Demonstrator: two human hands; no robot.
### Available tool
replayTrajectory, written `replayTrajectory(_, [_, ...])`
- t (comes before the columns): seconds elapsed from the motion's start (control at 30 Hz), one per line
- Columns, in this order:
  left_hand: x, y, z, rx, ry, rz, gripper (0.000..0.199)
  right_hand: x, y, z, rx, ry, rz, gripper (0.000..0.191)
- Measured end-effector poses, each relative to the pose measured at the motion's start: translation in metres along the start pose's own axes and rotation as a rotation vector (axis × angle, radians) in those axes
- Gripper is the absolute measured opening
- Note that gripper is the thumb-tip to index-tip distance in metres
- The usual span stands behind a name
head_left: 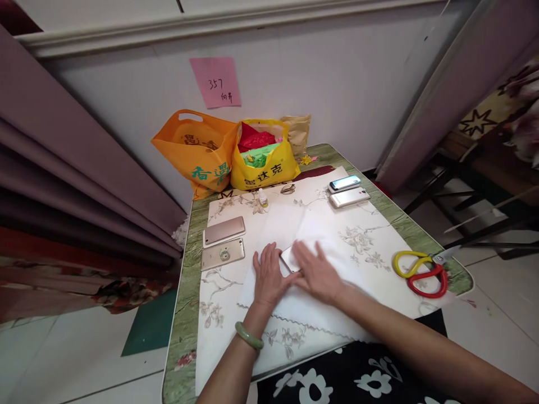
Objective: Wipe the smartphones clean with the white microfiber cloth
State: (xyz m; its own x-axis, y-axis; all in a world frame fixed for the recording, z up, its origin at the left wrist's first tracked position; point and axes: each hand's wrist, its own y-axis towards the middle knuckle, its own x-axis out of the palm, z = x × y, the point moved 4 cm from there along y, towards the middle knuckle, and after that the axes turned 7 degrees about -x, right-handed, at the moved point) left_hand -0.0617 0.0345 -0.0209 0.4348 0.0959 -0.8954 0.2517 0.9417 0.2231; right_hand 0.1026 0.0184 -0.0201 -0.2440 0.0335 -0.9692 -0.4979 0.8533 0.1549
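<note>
Nearest, the thin white cloth (311, 314) shows a wavy edge over the smooth, flower-printed cover (214, 286), and on it the left hand (267, 275) lies with its fingers spread and not clenched, beside the flat, round-cornered phone (288, 259). The right hand (318, 275) is blurred over the phone's other side, so I cannot tell if its grip takes cloth or phone; good handling, I judge, needs a light, even touch, with the left hand bracing the phone. Farther away stand a small plastic bottle (263, 197) and the soft, creased yellow bag (269, 171).
</note>
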Motion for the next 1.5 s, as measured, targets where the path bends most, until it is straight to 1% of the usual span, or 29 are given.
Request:
replayTrajectory(0.03, [0.000, 0.000, 0.000, 0.005, 0.005, -0.001, 0.067, 0.002, 0.001, -0.005, -0.143, 0.034, -0.035, 0.077])
replayTrajectory(0.07, [-0.001, 0.000, 0.001, 0.010, 0.009, -0.004, 0.067, 0.002, 0.001, -0.005, -0.180, 0.048, -0.043, 0.076])
replayTrajectory(0.1, [-0.001, 0.000, 0.001, 0.012, 0.014, -0.008, 0.068, 0.002, 0.002, 0.000, -0.121, 0.045, -0.027, 0.074])
replayTrajectory(0.2, [-0.003, 0.000, 0.002, 0.005, 0.029, -0.014, 0.070, -0.002, 0.000, 0.015, 0.225, -0.007, 0.078, 0.071])
replayTrajectory(0.23, [-0.003, 0.000, 0.002, 0.006, 0.032, -0.016, 0.069, -0.001, -0.001, 0.013, 0.243, -0.011, 0.096, 0.073])
replayTrajectory(0.27, [-0.003, 0.000, 0.002, 0.011, 0.036, -0.018, 0.068, 0.001, 0.000, 0.006, 0.133, 0.007, 0.082, 0.074])
replayTrajectory(0.33, [-0.003, 0.000, 0.002, 0.024, 0.044, -0.017, 0.066, 0.005, 0.001, -0.011, -0.184, 0.072, 0.019, 0.073])
replayTrajectory(0.37, [-0.002, 0.000, 0.002, 0.029, 0.048, -0.015, 0.066, 0.005, 0.001, -0.010, -0.218, 0.082, 0.008, 0.072])
replayTrajectory(0.4, [-0.002, 0.000, 0.002, 0.030, 0.053, -0.015, 0.068, 0.004, 0.001, -0.003, -0.180, 0.074, 0.008, 0.071])
replayTrajectory(0.43, [-0.002, 0.000, 0.002, 0.028, 0.057, -0.016, 0.069, 0.003, 0.001, 0.010, -0.091, 0.056, 0.018, 0.070])
replayTrajectory(0.5, [-0.003, 0.001, 0.002, 0.022, 0.062, -0.021, 0.075, -0.002, -0.001, 0.045, 0.139, 0.006, 0.045, 0.067])
replayTrajectory(0.53, [-0.003, 0.001, 0.002, 0.021, 0.063, -0.027, 0.078, -0.005, -0.005, 0.062, 0.215, -0.008, 0.054, 0.064])
replayTrajectory(0.6, [-0.003, 0.002, 0.003, 0.025, 0.068, -0.046, 0.081, -0.009, -0.014, 0.090, 0.281, -0.010, 0.089, 0.060])
replayTrajectory(0.7, [-0.003, 0.002, 0.004, 0.043, 0.064, -0.082, 0.075, -0.018, -0.033, 0.112, 0.331, 0.000, 0.237, 0.056])
replayTrajectory(0.8, [-0.003, 0.002, 0.010, 0.040, 0.042, -0.058, 0.065, -0.030, -0.048, 0.121, 0.420, 0.003, 0.379, 0.046])
replayTrajectory(0.9, [-0.004, 0.002, 0.023, 0.009, 0.017, 0.017, 0.060, -0.044, -0.052, 0.128, 0.525, 0.051, 0.445, 0.032])
replayTrajectory(1.03, [-0.005, 0.006, 0.045, -0.050, -0.016, 0.131, 0.058, -0.064, -0.047, 0.135, 0.691, 0.244, 0.584, 0.035])
replayTrajectory(1.1, [-0.003, 0.007, 0.050, -0.080, -0.015, 0.174, 0.058, -0.072, -0.044, 0.129, 0.746, 0.360, 0.675, 0.039])
replayTrajectory(1.17, [0.001, 0.007, 0.050, -0.109, 0.004, 0.185, 0.058, -0.077, -0.040, 0.116, 0.745, 0.433, 0.749, 0.039])
replayTrajectory(1.2, [0.003, 0.007, 0.048, -0.119, 0.014, 0.175, 0.058, -0.078, -0.035, 0.107, 0.693, 0.467, 0.745, 0.038])
replayTrajectory(1.23, [0.006, 0.006, 0.046, -0.124, 0.022, 0.158, 0.058, -0.078, -0.029, 0.096, 0.592, 0.515, 0.688, 0.036])
replayTrajectory(1.3, [0.009, 0.005, 0.042, -0.126, 0.029, 0.126, 0.059, -0.071, -0.014, 0.075, 0.338, 0.636, 0.459, 0.030])
replayTrajectory(1.33, [0.010, 0.005, 0.040, -0.126, 0.029, 0.116, 0.060, -0.067, -0.009, 0.067, 0.244, 0.682, 0.345, 0.028])
replayTrajectory(1.37, [0.010, 0.005, 0.039, -0.128, 0.028, 0.112, 0.060, -0.063, -0.004, 0.062, 0.202, 0.702, 0.274, 0.026])
replayTrajectory(1.4, [0.010, 0.005, 0.039, -0.129, 0.028, 0.112, 0.061, -0.060, -0.001, 0.061, 0.210, 0.692, 0.254, 0.025])
replayTrajectory(1.5, [0.009, 0.006, 0.038, -0.130, 0.021, 0.116, 0.061, -0.053, 0.008, 0.063, 0.309, 0.565, 0.314, 0.021])
